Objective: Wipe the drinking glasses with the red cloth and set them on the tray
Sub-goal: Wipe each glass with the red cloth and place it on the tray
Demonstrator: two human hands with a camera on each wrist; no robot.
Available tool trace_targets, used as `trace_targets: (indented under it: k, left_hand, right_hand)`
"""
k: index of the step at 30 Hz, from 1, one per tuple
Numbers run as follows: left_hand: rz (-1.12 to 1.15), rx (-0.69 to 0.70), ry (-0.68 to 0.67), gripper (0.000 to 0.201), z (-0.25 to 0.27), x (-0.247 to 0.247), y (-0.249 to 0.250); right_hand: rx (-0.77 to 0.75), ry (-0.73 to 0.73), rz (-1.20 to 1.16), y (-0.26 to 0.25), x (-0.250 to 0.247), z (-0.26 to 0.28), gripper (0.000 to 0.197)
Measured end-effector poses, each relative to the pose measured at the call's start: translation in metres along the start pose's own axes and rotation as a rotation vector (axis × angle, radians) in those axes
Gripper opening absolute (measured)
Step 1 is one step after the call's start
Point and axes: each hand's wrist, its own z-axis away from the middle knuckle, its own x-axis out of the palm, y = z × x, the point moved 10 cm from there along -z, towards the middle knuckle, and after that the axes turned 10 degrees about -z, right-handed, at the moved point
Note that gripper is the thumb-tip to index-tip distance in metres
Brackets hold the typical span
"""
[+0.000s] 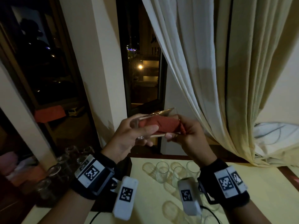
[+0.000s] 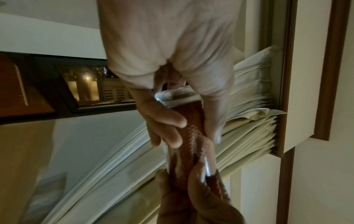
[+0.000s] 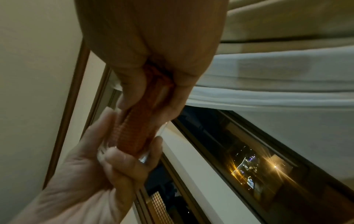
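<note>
My left hand grips a clear drinking glass, held on its side in the air above the table. A red cloth is stuffed inside the glass. My right hand pinches the cloth's end at the glass's mouth. In the left wrist view my left hand curls round the glass, with the cloth showing through it. In the right wrist view my right hand holds the cloth and the glass's thick base points toward the left palm.
Several clear glasses stand on the yellow-covered table below my hands. More glasses stand on a dark surface at the left. A cream curtain hangs at the right and a dark window is straight ahead.
</note>
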Motion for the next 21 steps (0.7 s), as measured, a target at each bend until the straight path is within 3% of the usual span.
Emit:
trace_targets:
  k: [2, 5, 8, 10, 12, 15, 18, 21]
  left_hand:
    - [-0.089, 0.094, 0.043, 0.058, -0.001, -0.005, 0.008]
    - [-0.34, 0.289, 0.072, 0.066, 0.005, -0.001, 0.022]
    - [-0.462, 0.374, 0.074, 0.07, 0.009, 0.007, 0.027]
    - [-0.441, 0.301, 0.031, 0.069, 0.005, 0.011, 0.024]
    - [-0.264, 0.136, -0.065, 0.061, 0.003, 0.018, 0.012]
    - [-0.143, 0.074, -0.082, 0.059, 0.006, 0.021, 0.001]
    - [-0.34, 0.247, 0.023, 0.07, 0.011, 0.015, 0.01]
    - [-0.648, 0.444, 0.103, 0.078, 0.021, 0.021, 0.029]
  right_hand:
    - [0.083, -0.012, -0.086, 0.007, 0.0, 0.0, 0.031]
    - [0.201, -0.003, -0.197, 0.015, -0.002, 0.003, 0.042]
    - [0.158, 0.061, -0.181, 0.014, -0.007, 0.005, 0.037]
    - [0.112, 0.101, -0.191, 0.012, -0.013, 0.005, 0.026]
    - [0.078, 0.092, -0.157, 0.01, -0.014, 0.007, 0.02]
    - [0.077, 0.05, -0.068, 0.008, -0.011, 0.009, 0.029]
    - [0.101, 0.036, -0.05, 0.011, -0.011, 0.011, 0.023]
    - [0.193, 0.035, -0.088, 0.016, -0.011, 0.016, 0.035]
